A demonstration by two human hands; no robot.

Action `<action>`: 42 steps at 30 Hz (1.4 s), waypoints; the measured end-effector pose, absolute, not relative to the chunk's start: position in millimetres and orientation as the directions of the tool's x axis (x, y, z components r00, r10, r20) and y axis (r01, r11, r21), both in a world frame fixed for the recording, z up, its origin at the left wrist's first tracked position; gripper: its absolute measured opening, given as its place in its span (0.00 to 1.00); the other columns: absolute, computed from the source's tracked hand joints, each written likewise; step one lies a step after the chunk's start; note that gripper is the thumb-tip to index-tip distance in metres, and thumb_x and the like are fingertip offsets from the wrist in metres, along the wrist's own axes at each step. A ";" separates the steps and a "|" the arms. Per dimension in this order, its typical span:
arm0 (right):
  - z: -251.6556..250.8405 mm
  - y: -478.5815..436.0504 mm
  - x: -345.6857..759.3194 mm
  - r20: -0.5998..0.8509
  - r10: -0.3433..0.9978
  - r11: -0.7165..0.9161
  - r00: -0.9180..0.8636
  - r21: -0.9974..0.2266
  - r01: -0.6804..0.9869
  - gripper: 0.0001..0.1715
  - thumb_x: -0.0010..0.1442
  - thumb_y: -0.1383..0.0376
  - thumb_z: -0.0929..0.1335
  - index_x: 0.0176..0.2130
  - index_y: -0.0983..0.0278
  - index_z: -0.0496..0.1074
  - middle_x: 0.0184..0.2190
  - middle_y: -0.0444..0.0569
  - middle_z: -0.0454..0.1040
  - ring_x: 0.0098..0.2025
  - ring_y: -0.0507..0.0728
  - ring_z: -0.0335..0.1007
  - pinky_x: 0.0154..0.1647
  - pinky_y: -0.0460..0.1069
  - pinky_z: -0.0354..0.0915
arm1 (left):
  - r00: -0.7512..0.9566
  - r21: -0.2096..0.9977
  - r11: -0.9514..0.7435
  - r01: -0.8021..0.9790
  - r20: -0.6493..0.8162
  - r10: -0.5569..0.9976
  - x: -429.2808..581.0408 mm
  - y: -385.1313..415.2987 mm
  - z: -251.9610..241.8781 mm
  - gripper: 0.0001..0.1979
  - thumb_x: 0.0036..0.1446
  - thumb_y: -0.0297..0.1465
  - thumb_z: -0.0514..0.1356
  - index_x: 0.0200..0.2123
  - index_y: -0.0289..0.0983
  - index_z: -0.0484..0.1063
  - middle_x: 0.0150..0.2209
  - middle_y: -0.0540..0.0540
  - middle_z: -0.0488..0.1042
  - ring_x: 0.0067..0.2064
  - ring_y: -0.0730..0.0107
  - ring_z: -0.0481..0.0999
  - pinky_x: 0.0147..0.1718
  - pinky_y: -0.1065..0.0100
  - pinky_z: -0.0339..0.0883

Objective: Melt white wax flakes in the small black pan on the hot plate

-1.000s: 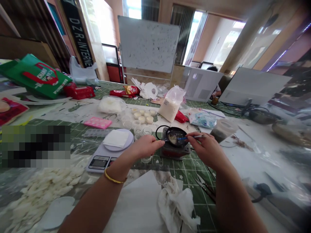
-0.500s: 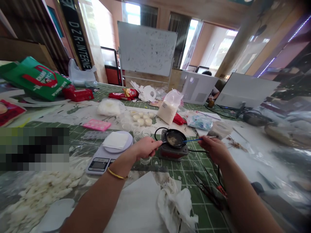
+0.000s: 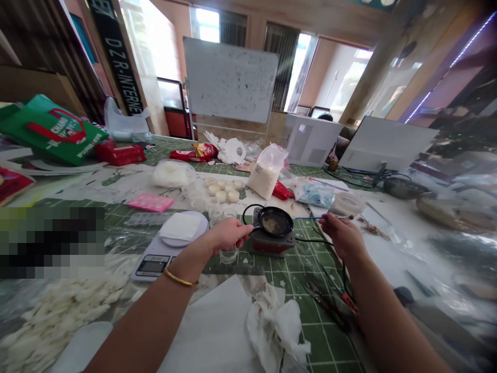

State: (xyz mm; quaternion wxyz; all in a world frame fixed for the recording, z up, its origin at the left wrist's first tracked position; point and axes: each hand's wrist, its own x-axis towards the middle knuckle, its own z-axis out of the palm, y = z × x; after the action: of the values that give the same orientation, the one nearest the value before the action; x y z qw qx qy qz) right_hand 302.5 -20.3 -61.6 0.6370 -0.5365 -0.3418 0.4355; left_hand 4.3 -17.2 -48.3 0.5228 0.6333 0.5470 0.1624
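Observation:
My left hand (image 3: 230, 235) is closed around the handle of a small black frying pan (image 3: 286, 213). A little pale, cloudy stuff (image 3: 271, 224) covers part of the pan's bottom. The pan sits on a small electric hot plate (image 3: 274, 248) with a red front. In my right hand (image 3: 341, 234), closed in a pinch, is a thin blue stick (image 3: 308, 218); its tip points left, just off the pan's right rim. Clear glass cups (image 3: 228, 255) stand beside and partly behind my left hand. A white kitchen scale (image 3: 151, 261) bearing folded white paper (image 3: 177, 227) is to the left.
Small cups with cream-coloured filling (image 3: 221, 196) and a bag of white granules (image 3: 267, 173) stand behind the pan. Scissors (image 3: 326, 305), crumpled white cloth (image 3: 277, 324) and white paper (image 3: 212, 331) lie in front. White flakes (image 3: 66, 300) are at left; a black cable (image 3: 314, 240) runs right.
The blue stick's tip has moved from inside the pan's right edge to just outside it. My left hand keeps its grip on the handle. The whole view has shifted slightly.

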 end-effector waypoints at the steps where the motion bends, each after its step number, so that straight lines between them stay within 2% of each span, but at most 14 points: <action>1: -61.1 -22.4 298.3 -0.027 0.931 0.047 0.363 -0.980 -0.193 0.13 0.42 0.60 0.72 0.28 0.66 0.71 0.20 0.44 0.73 0.25 0.47 0.69 0.27 0.40 0.66 | 0.347 0.838 0.143 0.526 -0.365 0.864 4.0 -15.9 -50.2 0.25 0.46 0.53 0.50 0.23 0.35 0.64 0.18 0.53 0.65 0.13 0.82 0.54 0.13 0.74 0.43; 5: -63.7 -24.7 285.0 -0.056 0.961 -0.003 0.271 -0.981 -0.193 0.14 0.41 0.61 0.72 0.27 0.69 0.72 0.22 0.49 0.74 0.25 0.51 0.70 0.27 0.44 0.67 | 0.362 0.823 0.129 0.553 -0.376 0.853 3.1 -13.9 -50.1 0.25 0.45 0.54 0.51 0.23 0.35 0.63 0.19 0.52 0.65 0.13 0.82 0.54 0.12 0.74 0.42; 10: -61.0 -22.2 298.3 -0.033 0.919 0.055 0.393 -0.976 -0.210 0.10 0.43 0.62 0.71 0.27 0.66 0.70 0.20 0.43 0.72 0.23 0.47 0.67 0.25 0.40 0.65 | 0.370 0.817 0.098 0.568 -0.360 0.857 6.5 -17.2 -39.3 0.23 0.45 0.52 0.52 0.22 0.35 0.63 0.16 0.53 0.63 0.13 0.81 0.53 0.12 0.74 0.44; 13: -62.0 -25.3 296.0 -0.022 0.936 0.057 0.350 -0.975 -0.213 0.11 0.44 0.61 0.71 0.28 0.66 0.71 0.21 0.44 0.72 0.25 0.49 0.69 0.27 0.43 0.66 | 0.360 0.818 0.137 0.559 -0.388 0.848 8.8 -17.4 -36.6 0.22 0.46 0.50 0.53 0.21 0.35 0.63 0.14 0.54 0.60 0.13 0.82 0.52 0.12 0.75 0.42; 16: -66.1 -27.1 293.4 -0.040 0.953 0.022 0.300 -0.979 -0.201 0.14 0.41 0.61 0.72 0.27 0.68 0.71 0.22 0.48 0.73 0.24 0.51 0.69 0.25 0.45 0.66 | 0.359 0.821 0.206 0.533 -0.440 0.823 9.8 -16.4 -36.1 0.21 0.46 0.49 0.54 0.24 0.34 0.65 0.13 0.56 0.57 0.11 0.84 0.48 0.11 0.75 0.38; 19: -65.8 -27.2 298.5 -0.012 0.924 0.070 0.383 -0.977 -0.201 0.13 0.40 0.60 0.72 0.26 0.66 0.70 0.20 0.44 0.72 0.22 0.48 0.67 0.24 0.42 0.64 | 0.381 0.822 0.253 0.510 -0.480 0.790 9.4 -15.3 -35.5 0.21 0.46 0.48 0.55 0.25 0.34 0.65 0.12 0.57 0.55 0.11 0.85 0.46 0.11 0.74 0.34; 22: -62.9 -31.4 296.4 0.038 0.913 0.134 0.406 -0.968 -0.212 0.15 0.41 0.58 0.72 0.29 0.63 0.69 0.22 0.41 0.72 0.24 0.47 0.67 0.26 0.41 0.64 | 0.417 0.830 0.259 0.495 -0.488 0.767 8.3 -14.0 -34.3 0.21 0.46 0.48 0.54 0.24 0.33 0.65 0.13 0.56 0.57 0.10 0.85 0.47 0.11 0.75 0.34; 26: -64.3 -41.8 285.3 0.018 0.964 0.076 0.264 -0.975 -0.211 0.17 0.40 0.59 0.72 0.32 0.66 0.71 0.25 0.47 0.74 0.26 0.51 0.68 0.29 0.46 0.65 | 0.451 0.840 0.253 0.480 -0.484 0.750 6.7 -11.4 -32.9 0.22 0.46 0.48 0.55 0.24 0.32 0.65 0.15 0.54 0.62 0.11 0.86 0.50 0.11 0.75 0.35; 29: -63.1 -45.3 292.7 0.009 0.956 0.076 0.294 -0.973 -0.217 0.17 0.38 0.61 0.73 0.30 0.66 0.71 0.23 0.45 0.73 0.25 0.49 0.67 0.27 0.45 0.64 | 0.463 0.846 0.272 0.459 -0.489 0.739 6.0 -9.7 -33.0 0.23 0.44 0.49 0.56 0.24 0.32 0.65 0.17 0.54 0.63 0.11 0.86 0.50 0.11 0.76 0.36; 33: -56.9 -47.3 300.1 0.045 0.926 0.145 0.376 -0.959 -0.242 0.15 0.39 0.61 0.73 0.30 0.63 0.70 0.21 0.41 0.70 0.24 0.47 0.65 0.25 0.43 0.63 | 0.471 0.842 0.350 0.411 -0.525 0.710 5.1 -8.7 -35.9 0.24 0.42 0.50 0.58 0.26 0.33 0.65 0.15 0.57 0.57 0.12 0.87 0.46 0.12 0.76 0.33; 37: -59.7 -50.7 290.3 -0.011 0.964 0.057 0.266 -0.967 -0.247 0.16 0.41 0.60 0.72 0.31 0.66 0.71 0.23 0.45 0.71 0.25 0.50 0.67 0.27 0.46 0.65 | 0.473 0.837 0.417 0.354 -0.545 0.693 5.2 -9.0 -41.0 0.26 0.42 0.53 0.56 0.27 0.32 0.65 0.14 0.59 0.50 0.13 0.88 0.42 0.13 0.77 0.31; 39: -62.1 -51.2 293.4 -0.026 0.947 0.055 0.321 -0.969 -0.240 0.16 0.39 0.61 0.73 0.29 0.67 0.70 0.21 0.45 0.71 0.23 0.49 0.66 0.25 0.45 0.65 | 0.462 0.839 0.430 0.333 -0.543 0.702 6.0 -9.6 -43.6 0.26 0.42 0.52 0.57 0.26 0.32 0.65 0.14 0.59 0.49 0.14 0.88 0.41 0.14 0.77 0.31; 42: -59.3 -53.0 306.3 0.026 0.873 0.154 0.486 -0.962 -0.226 0.13 0.41 0.62 0.72 0.28 0.65 0.69 0.19 0.41 0.69 0.22 0.47 0.64 0.24 0.42 0.63 | 0.454 0.848 0.440 0.296 -0.530 0.716 7.8 -11.2 -47.0 0.24 0.42 0.50 0.59 0.24 0.33 0.63 0.15 0.59 0.47 0.15 0.87 0.42 0.14 0.77 0.31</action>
State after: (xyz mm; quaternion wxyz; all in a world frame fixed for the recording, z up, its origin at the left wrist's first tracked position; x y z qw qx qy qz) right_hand 306.3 -53.0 -59.3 0.6915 -0.5146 -0.3147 0.3974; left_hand 7.8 -11.2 -47.0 0.6860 0.5066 0.4994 0.1529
